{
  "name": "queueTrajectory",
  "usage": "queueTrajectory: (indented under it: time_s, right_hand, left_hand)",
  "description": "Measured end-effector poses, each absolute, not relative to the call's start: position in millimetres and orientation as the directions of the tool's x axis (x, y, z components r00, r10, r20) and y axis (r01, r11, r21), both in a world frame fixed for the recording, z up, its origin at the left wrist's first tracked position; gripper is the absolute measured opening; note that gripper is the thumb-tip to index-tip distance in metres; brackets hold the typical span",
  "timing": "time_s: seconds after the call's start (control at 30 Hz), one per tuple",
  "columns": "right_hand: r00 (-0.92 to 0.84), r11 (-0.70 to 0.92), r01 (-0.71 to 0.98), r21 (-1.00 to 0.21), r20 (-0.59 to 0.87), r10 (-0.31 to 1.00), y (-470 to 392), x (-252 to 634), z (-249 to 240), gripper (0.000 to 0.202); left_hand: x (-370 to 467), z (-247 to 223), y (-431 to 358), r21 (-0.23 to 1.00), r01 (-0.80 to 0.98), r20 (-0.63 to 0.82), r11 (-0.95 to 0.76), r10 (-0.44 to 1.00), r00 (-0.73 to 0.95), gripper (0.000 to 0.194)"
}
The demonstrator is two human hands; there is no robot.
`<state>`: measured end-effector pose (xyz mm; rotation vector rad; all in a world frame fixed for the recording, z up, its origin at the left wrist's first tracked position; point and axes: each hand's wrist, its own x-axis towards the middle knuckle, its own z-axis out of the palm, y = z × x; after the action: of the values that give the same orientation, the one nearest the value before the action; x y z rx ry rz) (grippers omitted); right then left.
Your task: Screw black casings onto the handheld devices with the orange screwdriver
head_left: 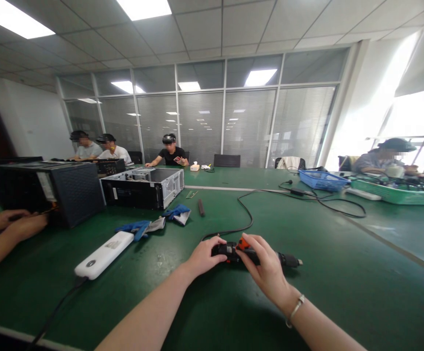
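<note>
A black tool (287, 259) with a metal tip lies across the green table (329, 234) in front of me, pointing right. My left hand (206, 255) is wrapped round its left end. Above its middle, my right hand (266, 265) pinches an orange and black piece (243, 243), whose shape is partly covered by the fingers. A black cable (250, 214) runs from behind my left hand toward the back right. A bracelet (296, 310) circles my right wrist.
At left are a white power strip (104, 254), blue-grey gloves (178, 213) and open computer cases (139, 187). Another person's hands (24, 224) work at the leftmost case (76, 195). Blue (323, 180) and green baskets (398, 192) stand at back right. Several people sit round the table.
</note>
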<state>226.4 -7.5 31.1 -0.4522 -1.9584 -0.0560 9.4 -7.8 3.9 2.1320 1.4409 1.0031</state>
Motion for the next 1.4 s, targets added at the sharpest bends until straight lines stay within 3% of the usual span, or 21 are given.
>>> queueTrajectory:
  time_s: [0.2, 0.43, 0.63, 0.93, 1.17, 1.4]
  right_hand:
    - [-0.342, 0.904, 0.36, -0.23, 0.869, 0.357, -4.8, 227.7, 26.1, 0.054]
    - [-0.341, 0.92, 0.332, -0.209, 0.883, 0.324, -5.7, 227.9, 28.8, 0.054]
    - [-0.336, 0.893, 0.372, -0.255, 0.859, 0.385, -4.6, 228.6, 26.2, 0.054]
    - [-0.307, 0.88, 0.39, -0.271, 0.863, 0.402, -3.8, 226.9, 26.0, 0.047]
    - [-0.339, 0.88, 0.358, -0.311, 0.835, 0.433, -5.0, 227.1, 22.7, 0.053]
    - [-0.142, 0.861, 0.279, -0.425, 0.869, 0.474, -0.4, 231.1, 25.2, 0.061]
  left_hand:
    - [9.2, 3.3, -7.2, 0.654, 0.646, 0.337, -0.395, 0.916, 0.219, 0.039]
    - [8.9, 4.0, -7.9, 0.656, 0.643, 0.343, -0.397, 0.914, 0.215, 0.04]
    - [9.0, 3.8, -6.6, 0.66, 0.645, 0.324, -0.387, 0.92, 0.22, 0.038]
    - [11.1, 4.8, -9.6, 0.542, 0.726, 0.367, -0.424, 0.896, 0.25, 0.052]
    - [12.9, 2.4, -7.3, 0.52, 0.748, 0.367, -0.412, 0.899, 0.24, 0.051]
    - [14.9, 12.3, -16.5, 0.519, 0.731, 0.35, -0.444, 0.89, 0.292, 0.048]
